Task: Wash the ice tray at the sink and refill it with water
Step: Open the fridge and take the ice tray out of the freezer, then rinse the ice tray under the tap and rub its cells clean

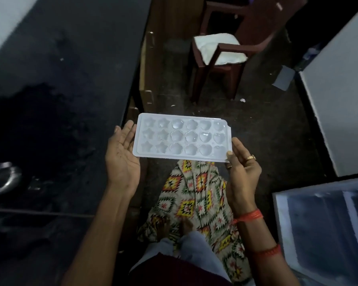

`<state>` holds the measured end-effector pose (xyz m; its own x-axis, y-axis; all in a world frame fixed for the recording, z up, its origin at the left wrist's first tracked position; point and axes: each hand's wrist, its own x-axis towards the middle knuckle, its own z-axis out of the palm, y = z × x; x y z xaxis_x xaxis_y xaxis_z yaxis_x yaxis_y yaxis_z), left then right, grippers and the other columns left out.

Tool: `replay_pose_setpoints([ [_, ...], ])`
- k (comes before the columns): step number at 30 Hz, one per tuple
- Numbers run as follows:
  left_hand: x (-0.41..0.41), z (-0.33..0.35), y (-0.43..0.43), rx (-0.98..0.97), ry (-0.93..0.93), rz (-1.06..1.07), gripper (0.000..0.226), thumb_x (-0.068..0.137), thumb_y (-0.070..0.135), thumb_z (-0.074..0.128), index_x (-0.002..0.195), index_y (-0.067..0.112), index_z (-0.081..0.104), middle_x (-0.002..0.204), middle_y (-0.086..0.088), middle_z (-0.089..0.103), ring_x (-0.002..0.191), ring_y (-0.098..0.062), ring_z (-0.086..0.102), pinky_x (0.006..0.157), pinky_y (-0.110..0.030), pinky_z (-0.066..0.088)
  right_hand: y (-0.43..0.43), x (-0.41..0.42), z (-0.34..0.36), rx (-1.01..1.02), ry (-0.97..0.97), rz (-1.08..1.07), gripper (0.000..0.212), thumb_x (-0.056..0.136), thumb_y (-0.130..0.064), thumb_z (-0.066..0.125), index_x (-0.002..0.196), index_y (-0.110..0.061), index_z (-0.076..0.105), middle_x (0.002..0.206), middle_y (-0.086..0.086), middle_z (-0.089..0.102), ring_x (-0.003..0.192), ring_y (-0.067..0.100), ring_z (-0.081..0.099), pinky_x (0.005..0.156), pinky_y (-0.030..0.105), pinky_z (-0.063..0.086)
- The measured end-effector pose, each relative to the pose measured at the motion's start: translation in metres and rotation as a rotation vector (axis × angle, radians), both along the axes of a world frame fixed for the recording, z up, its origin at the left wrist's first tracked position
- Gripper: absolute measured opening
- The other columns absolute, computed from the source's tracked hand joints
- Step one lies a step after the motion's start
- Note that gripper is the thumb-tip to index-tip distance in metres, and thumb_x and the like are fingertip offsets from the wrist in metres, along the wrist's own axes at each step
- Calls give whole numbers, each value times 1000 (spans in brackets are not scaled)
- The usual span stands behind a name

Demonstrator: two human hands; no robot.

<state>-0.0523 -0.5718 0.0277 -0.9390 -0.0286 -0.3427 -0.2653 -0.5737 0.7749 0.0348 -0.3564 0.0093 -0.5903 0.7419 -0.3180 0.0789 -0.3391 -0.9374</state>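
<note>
White plastic ice tray (182, 138) with three rows of six moulded cavities, shaped as stars, flowers and hearts, is held level in the air in front of the person, above a dark speckled floor (267, 124) and just beyond a patterned garment in yellow, red, green and cream (196, 195). Its cavities look glossy; whether they hold water cannot be told. The left hand (122, 155) lies palm up with fingers nearly straight along the tray's left end, touching its edge and bearing it without clasping. The right hand (243, 168), which wears a gold ring and a red thread at the wrist, grasps the tray's near right corner, thumb (229, 156) pressed on the rim and fingers beneath. To the left runs a black stone countertop (70, 58), with a shiny steel vessel (2, 178) at its near edge. Beyond the tray stands a brown plastic chair (236, 48) with a white cloth (221, 46) on its seat. At right are a white panel (339, 100) and a white-framed frosty compartment (322, 234).
</note>
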Motion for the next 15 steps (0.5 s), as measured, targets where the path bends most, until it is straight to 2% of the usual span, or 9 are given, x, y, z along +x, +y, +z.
replay_pose_setpoints([
  [5, 13, -1, -37, 12, -16, 185, 62, 98, 44, 52, 146, 5, 51, 148, -12, 56, 138, -22, 54, 121, -44, 37, -23, -30, 0, -7, 2, 203, 37, 95, 6, 59, 131, -3, 63, 125, 9, 71, 116, 21, 69, 104, 50, 53],
  [8, 24, -3, -56, 5, -16, 311, 58, 101, 42, 48, 145, 5, 51, 148, -12, 57, 138, -22, 54, 121, -45, 36, -37, -46, 5, 3, 19, 333, 37, 95, 5, 59, 131, -4, 63, 125, 8, 71, 116, 18, 69, 104, 47, 53],
  [11, 38, -3, -73, 44, -27, 451, 60, 99, 41, 52, 146, 4, 50, 147, -12, 58, 138, -22, 54, 120, -45, 38, -52, -61, 10, 6, 47, 463, 36, 95, 4, 61, 129, -8, 65, 123, 5, 72, 115, 17, 69, 101, 42, 55],
  [15, 67, -4, -98, 53, -6, 630, 56, 102, 39, 50, 145, 2, 51, 145, -12, 60, 135, -22, 57, 119, -43, 40, -83, -74, 9, 17, 85, 629, 36, 95, 5, 61, 130, -4, 63, 122, 5, 72, 115, 18, 69, 95, 34, 58],
])
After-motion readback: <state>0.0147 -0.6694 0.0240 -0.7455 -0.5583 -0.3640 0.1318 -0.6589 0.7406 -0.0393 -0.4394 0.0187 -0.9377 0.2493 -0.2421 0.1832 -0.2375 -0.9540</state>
